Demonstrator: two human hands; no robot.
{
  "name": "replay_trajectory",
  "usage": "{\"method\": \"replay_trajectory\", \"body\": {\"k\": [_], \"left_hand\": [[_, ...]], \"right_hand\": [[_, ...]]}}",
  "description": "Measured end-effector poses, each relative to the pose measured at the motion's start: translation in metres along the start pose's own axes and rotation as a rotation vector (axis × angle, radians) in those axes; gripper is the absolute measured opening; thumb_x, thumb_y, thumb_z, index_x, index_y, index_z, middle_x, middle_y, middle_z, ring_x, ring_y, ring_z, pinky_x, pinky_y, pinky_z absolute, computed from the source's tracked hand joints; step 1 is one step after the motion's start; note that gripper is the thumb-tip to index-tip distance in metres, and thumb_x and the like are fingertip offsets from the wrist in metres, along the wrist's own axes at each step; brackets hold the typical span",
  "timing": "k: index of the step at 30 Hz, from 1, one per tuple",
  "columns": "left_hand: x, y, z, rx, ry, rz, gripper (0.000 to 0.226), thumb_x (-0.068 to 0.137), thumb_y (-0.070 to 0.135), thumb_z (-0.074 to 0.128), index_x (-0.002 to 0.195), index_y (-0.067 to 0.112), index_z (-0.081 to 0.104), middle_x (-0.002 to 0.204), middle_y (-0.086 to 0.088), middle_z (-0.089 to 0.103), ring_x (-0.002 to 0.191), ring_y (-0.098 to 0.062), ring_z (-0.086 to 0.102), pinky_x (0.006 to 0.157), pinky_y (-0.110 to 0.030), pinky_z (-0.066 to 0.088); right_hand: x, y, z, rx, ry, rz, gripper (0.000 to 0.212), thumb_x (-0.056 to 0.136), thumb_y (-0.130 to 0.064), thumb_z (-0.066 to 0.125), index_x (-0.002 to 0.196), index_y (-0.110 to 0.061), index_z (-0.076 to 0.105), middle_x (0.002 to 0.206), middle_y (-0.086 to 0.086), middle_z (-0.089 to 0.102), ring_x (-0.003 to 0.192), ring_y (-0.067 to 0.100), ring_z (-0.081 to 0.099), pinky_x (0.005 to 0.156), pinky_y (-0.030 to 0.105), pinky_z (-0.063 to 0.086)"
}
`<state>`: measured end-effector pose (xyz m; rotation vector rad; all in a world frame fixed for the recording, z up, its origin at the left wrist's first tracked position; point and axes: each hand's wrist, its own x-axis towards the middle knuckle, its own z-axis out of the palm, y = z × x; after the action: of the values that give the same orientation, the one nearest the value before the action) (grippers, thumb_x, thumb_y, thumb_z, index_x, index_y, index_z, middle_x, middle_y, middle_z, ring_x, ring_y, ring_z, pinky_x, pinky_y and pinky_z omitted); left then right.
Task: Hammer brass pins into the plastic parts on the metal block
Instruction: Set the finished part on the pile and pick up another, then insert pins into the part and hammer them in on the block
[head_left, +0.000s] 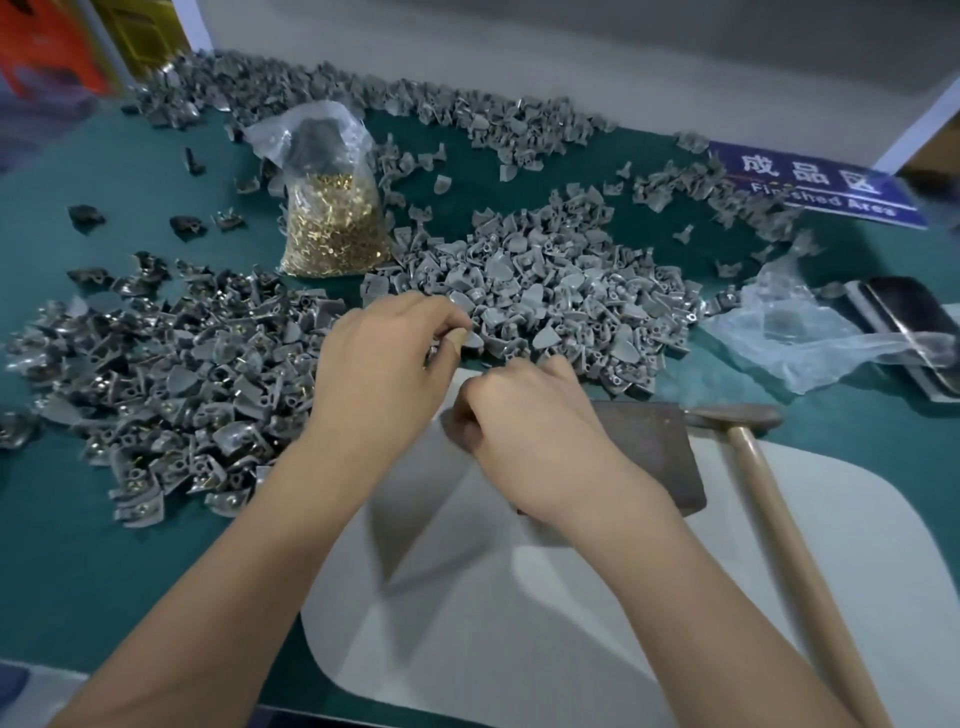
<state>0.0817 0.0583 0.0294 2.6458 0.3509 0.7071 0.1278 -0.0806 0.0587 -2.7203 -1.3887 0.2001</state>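
Observation:
My left hand (387, 358) reaches to the near edge of the middle pile of grey plastic parts (561, 291) and pinches one grey part (470, 339) between thumb and fingers. My right hand (530, 421) hovers over the dark metal block (649, 447) with fingers curled; what it holds is hidden. A hammer (763, 467) with a wooden handle lies right of the block, its head beside the block's far corner. A clear bag of brass pins (332, 218) stands behind the piles.
A second pile of grey parts with brass pins (171, 379) lies to the left on the green mat. More parts line the back wall. A white board (571, 597) lies under the block. Crumpled clear plastic (795, 338) and a blue sign (810, 182) sit right.

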Motion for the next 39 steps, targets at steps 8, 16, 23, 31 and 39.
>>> {"method": "replay_trajectory", "body": {"k": [8, 16, 23, 31, 39], "left_hand": [[0.031, 0.006, -0.003, -0.039, -0.292, 0.130, 0.019, 0.097, 0.035, 0.063, 0.115, 0.040, 0.064, 0.103, 0.023, 0.060, 0.094, 0.001, 0.053, 0.073, -0.024, 0.046], [0.058, 0.010, 0.018, 0.013, -0.529, 0.308, 0.036, 0.092, 0.044, 0.070, 0.127, 0.045, 0.061, 0.108, 0.023, 0.048, 0.108, -0.003, 0.044, 0.085, -0.025, 0.038], [0.045, 0.005, 0.025, 0.086, -0.409, 0.344, 0.043, 0.088, 0.053, 0.067, 0.130, 0.042, 0.062, 0.116, 0.017, 0.054, 0.114, -0.008, 0.044, 0.093, -0.028, 0.039], [0.040, 0.003, 0.028, -0.018, -0.283, 0.375, 0.029, 0.087, 0.050, 0.063, 0.109, 0.030, 0.069, 0.131, 0.012, 0.055, 0.127, -0.012, 0.045, 0.109, -0.037, 0.040], [0.026, 0.022, 0.037, -0.482, -0.186, 0.159, 0.032, 0.090, 0.043, 0.065, 0.121, 0.042, 0.058, 0.112, 0.026, 0.066, 0.108, 0.009, 0.061, 0.093, -0.019, 0.052]], "right_hand": [[-0.001, 0.088, -0.028, 0.654, 0.434, 0.255, 0.015, 0.100, -0.022, 0.064, 0.088, -0.031, 0.065, 0.082, -0.014, 0.069, 0.078, 0.001, 0.062, 0.071, 0.020, 0.047], [-0.012, 0.118, -0.001, 0.854, 0.590, 0.347, 0.023, 0.094, -0.015, 0.073, 0.095, -0.038, 0.075, 0.093, -0.019, 0.076, 0.092, 0.000, 0.070, 0.083, 0.019, 0.054], [-0.011, 0.110, 0.008, 0.659, 0.679, 0.323, 0.020, 0.093, -0.013, 0.073, 0.102, -0.030, 0.076, 0.096, -0.022, 0.072, 0.092, -0.003, 0.065, 0.078, 0.006, 0.046], [-0.015, 0.109, 0.006, 0.648, 0.672, 0.273, 0.015, 0.095, -0.017, 0.072, 0.102, -0.030, 0.074, 0.095, -0.023, 0.070, 0.092, -0.003, 0.064, 0.079, 0.005, 0.043], [-0.020, 0.102, 0.001, 0.740, 0.722, 0.185, 0.005, 0.095, -0.030, 0.072, 0.093, -0.034, 0.071, 0.085, -0.017, 0.070, 0.080, 0.008, 0.067, 0.070, 0.015, 0.050]]}}
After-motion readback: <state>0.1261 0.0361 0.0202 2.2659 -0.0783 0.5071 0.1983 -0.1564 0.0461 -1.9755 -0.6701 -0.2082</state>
